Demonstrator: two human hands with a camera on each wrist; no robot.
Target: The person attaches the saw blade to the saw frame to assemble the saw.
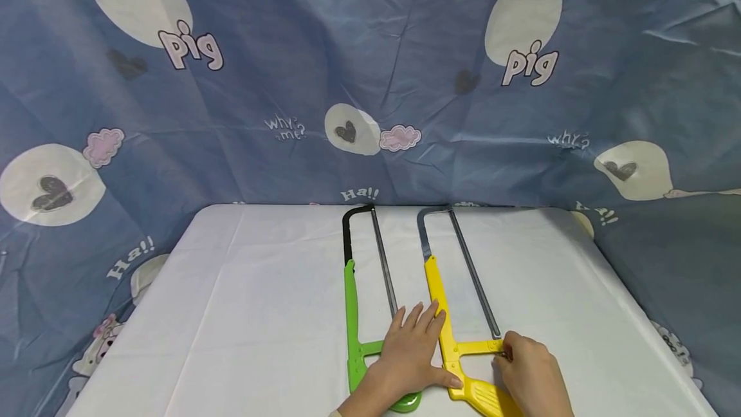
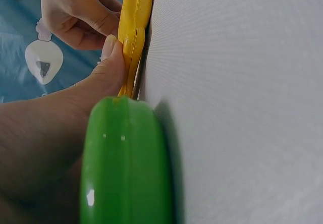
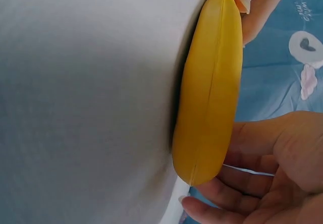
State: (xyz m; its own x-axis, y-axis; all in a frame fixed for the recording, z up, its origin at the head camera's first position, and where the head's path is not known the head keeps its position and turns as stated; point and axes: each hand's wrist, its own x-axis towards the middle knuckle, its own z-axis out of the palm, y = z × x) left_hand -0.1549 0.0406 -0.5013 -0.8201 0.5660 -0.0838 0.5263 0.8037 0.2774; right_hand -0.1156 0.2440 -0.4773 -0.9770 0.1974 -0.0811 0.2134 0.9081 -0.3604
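Observation:
Two hacksaws lie side by side on a white-covered table: a green hacksaw (image 1: 351,301) and, to its right, a yellow hacksaw (image 1: 438,291). My left hand (image 1: 408,352) lies across the space between them, fingers extended, fingertips against the yellow frame and thumb pressing near its handle (image 1: 489,398). It covers part of the green saw's lower end. With curled fingers my right hand (image 1: 532,365) pinches the yellow saw at the end of its crossbar, just below the blade (image 1: 475,275); the small part between the fingertips is mostly hidden. In the left wrist view the green handle (image 2: 126,163) stands in front.
The white tablecloth (image 1: 260,314) spreads around both saws. A blue patterned cloth (image 1: 405,50) hangs behind the table and along its sides. The saws' far ends reach close to the table's back edge.

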